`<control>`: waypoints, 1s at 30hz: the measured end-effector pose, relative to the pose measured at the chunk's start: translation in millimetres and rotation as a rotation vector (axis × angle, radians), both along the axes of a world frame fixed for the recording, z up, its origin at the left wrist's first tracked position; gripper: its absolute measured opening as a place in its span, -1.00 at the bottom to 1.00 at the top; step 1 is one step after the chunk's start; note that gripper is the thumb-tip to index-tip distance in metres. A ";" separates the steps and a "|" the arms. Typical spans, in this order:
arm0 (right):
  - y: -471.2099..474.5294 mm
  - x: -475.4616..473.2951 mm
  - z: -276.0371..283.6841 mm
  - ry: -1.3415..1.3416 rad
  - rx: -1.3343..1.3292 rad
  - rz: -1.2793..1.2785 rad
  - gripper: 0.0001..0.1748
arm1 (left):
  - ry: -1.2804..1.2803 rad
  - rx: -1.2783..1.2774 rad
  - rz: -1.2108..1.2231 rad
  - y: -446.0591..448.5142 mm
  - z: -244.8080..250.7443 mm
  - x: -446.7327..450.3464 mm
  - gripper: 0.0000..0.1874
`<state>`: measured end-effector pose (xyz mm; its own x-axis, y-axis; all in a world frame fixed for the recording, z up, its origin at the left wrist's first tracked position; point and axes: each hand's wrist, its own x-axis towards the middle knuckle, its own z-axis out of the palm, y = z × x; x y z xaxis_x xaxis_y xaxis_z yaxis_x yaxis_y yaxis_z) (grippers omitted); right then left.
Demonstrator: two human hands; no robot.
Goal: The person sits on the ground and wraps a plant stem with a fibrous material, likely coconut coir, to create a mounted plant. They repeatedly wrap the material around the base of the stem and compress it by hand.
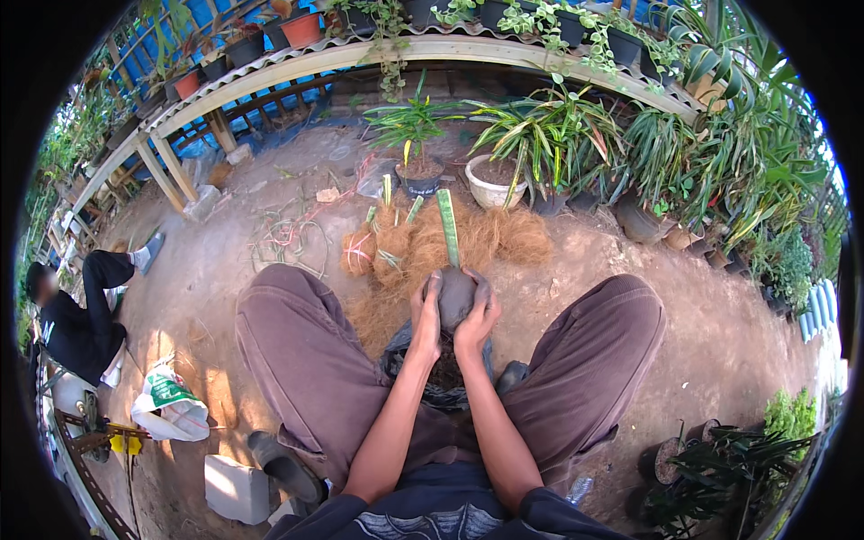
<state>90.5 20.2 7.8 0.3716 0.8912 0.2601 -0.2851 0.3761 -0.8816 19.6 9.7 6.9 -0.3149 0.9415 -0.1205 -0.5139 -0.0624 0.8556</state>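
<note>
Between my two cupped hands is a dark, rounded ball of soil (455, 300), with an upright green leaf cutting with pale edges (447, 226) standing out of its top. My left hand (426, 314) presses on its left side and my right hand (476, 310) on its right side. Below the ball, a black plastic bag of dark soil (405, 351) sits between my legs. Just beyond my hands lies a heap of brown coconut fibre (432, 236). Fibre-wrapped balls (358, 252) with cut leaves stand at its left, one tied with pinkish string.
Potted plants (496, 185) stand ahead under a long shelf (432, 50). Loose string (287, 236) lies ahead to the left. A seated person (77, 324), a white sack (169, 405) and a pale block (236, 489) are at left. More pots (665, 459) are at lower right.
</note>
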 end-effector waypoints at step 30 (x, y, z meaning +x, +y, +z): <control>-10.7 5.1 13.5 -0.569 0.391 0.010 -0.40 | -0.392 0.025 -0.122 -1.2 8.6 -18.5 -0.63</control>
